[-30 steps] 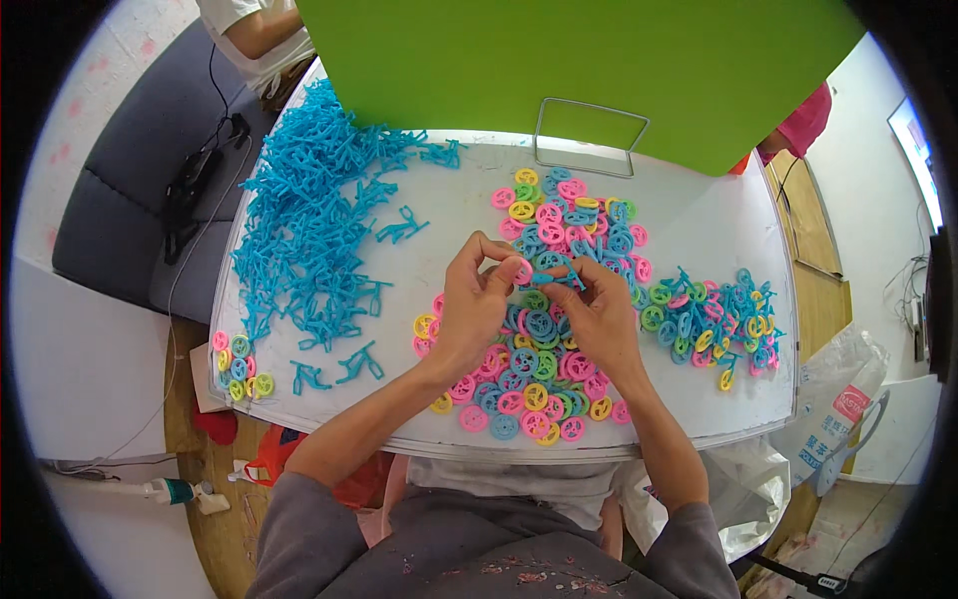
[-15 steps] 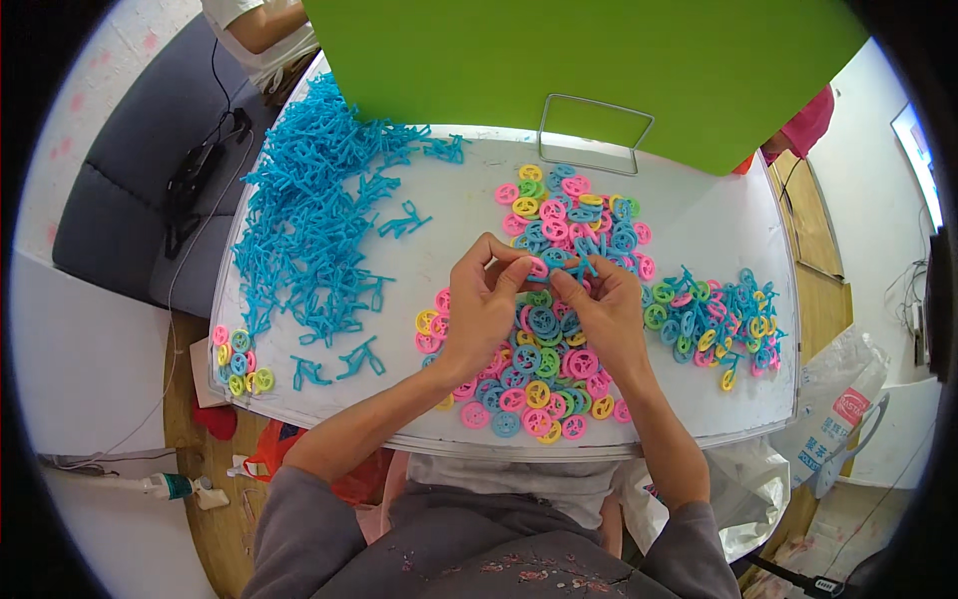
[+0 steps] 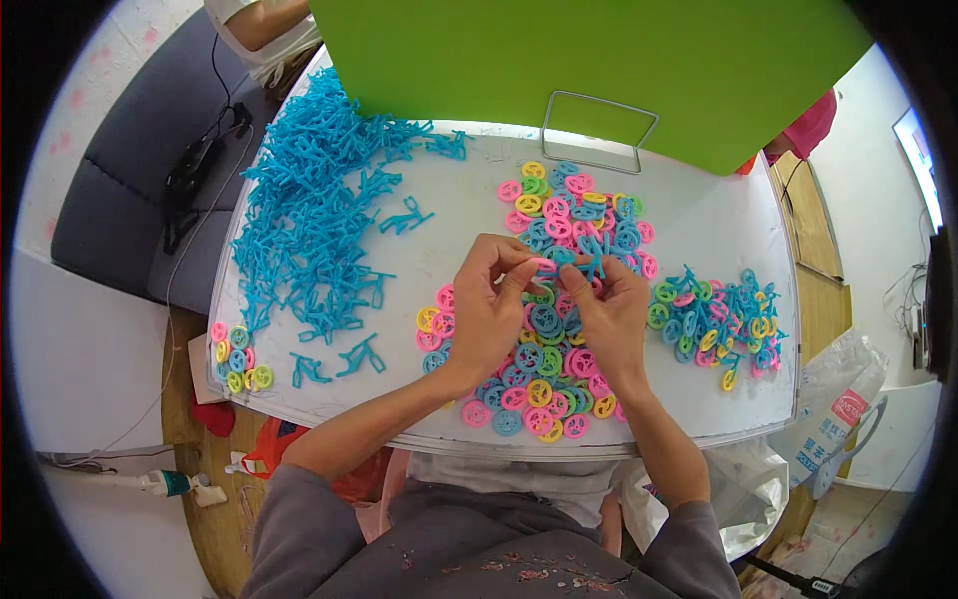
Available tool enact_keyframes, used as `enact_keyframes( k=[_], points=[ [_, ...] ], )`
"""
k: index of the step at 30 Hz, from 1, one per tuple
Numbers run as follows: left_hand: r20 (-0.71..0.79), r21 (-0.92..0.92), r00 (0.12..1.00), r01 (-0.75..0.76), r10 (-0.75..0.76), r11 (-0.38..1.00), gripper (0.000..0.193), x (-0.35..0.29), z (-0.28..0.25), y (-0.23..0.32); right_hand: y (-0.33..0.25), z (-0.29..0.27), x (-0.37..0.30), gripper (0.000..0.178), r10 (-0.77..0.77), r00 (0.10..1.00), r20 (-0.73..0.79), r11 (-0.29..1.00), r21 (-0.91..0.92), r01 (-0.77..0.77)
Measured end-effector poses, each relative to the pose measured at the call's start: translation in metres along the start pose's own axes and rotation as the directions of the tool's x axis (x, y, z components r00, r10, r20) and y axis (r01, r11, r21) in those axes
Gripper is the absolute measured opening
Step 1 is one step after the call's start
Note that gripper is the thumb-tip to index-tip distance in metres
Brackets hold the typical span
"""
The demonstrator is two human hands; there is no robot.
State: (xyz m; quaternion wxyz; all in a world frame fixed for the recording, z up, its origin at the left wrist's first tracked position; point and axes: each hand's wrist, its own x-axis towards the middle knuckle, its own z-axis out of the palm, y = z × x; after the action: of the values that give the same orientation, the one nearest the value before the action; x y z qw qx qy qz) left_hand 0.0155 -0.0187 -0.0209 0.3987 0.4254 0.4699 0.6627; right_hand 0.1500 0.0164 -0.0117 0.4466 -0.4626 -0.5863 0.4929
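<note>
My left hand point(image 3: 491, 304) pinches a small pink plastic wheel point(image 3: 542, 266) between thumb and fingers. Close beside it, my right hand point(image 3: 614, 314) grips a blue plastic forked frame point(image 3: 593, 262), whose prongs stick up past the fingers. The wheel and frame meet or nearly meet between my fingertips; the exact contact is too small to tell. Beneath and around both hands spreads a heap of spoked wheels point(image 3: 538, 393) in pink, blue, yellow and green. To the right lies a cluster of blue frames with wheels point(image 3: 714, 324) among them.
A big pile of blue frames point(image 3: 309, 190) covers the table's left side. Several wheels point(image 3: 238, 356) sit at the left corner. A green panel point(image 3: 599, 70) with a wire stand point(image 3: 599, 130) rises at the far edge. Another person's arm point(image 3: 267, 25) shows far left.
My hands have stayed nearly in place over the wheels. My fingertips have shifted slightly, and the pink wheel now appears more edge-on, with the frame still beside it.
</note>
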Motion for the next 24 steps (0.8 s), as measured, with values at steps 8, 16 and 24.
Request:
enact_keyframes(
  k=[8,16,24],
  points=[
    [0.106,0.028,0.992,0.073,-0.075,0.997,0.006,0.012,-0.007,-0.004,-0.005,-0.013,0.008,0.013,-0.047,0.994,0.095,0.986,-0.156,0.062],
    [0.266,0.418,0.947,-0.280,0.178,0.864,0.032,0.003,-0.006,0.004,-0.026,-0.093,0.016,0.017,-0.100,0.995,-0.008,0.923,-0.375,0.090],
    [0.858,0.267,0.482,-0.713,0.177,0.648,0.062,-0.047,0.022,0.027,0.009,-0.205,0.006,0.031,-0.173,0.943,-0.286,0.480,-0.860,-0.173]
  ],
)
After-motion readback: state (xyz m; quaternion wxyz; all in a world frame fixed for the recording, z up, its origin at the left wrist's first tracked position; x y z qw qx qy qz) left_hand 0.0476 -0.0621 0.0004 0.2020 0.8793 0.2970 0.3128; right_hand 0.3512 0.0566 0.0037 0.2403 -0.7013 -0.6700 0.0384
